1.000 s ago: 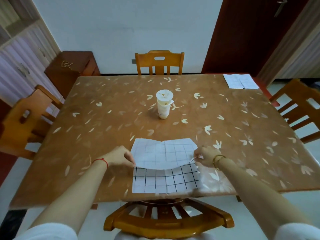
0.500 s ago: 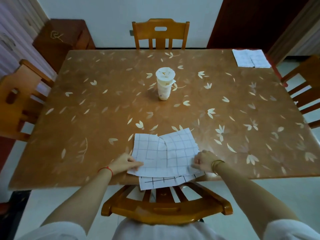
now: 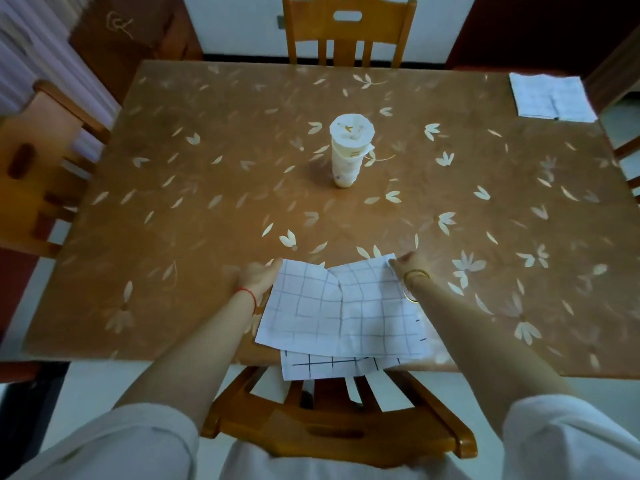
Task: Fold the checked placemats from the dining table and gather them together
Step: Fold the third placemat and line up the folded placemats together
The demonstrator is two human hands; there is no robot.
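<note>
A white checked placemat (image 3: pixel 343 306) lies at the near edge of the dining table (image 3: pixel 207 202), its upper layer turned over with the pale underside up. The lower layer pokes out over the table edge toward me. My left hand (image 3: pixel 258 275) holds the flap's far left corner and my right hand (image 3: pixel 408 263) pinches its far right corner. Both hands sit at the flap's far edge. A second placemat (image 3: pixel 550 97), folded, lies at the table's far right corner.
A white paper cup (image 3: pixel 349 150) with a lid stands upright in the middle of the table. Wooden chairs stand at the far side (image 3: pixel 348 29), the left (image 3: pixel 38 161) and right in front of me (image 3: pixel 332 424). A dark cabinet (image 3: pixel 131 32) is at the back left.
Both hands carried the placemat's near edge away from me, folding it over toward the far side. The mat has slid nearer the table edge in view, and the head tilted further down.
</note>
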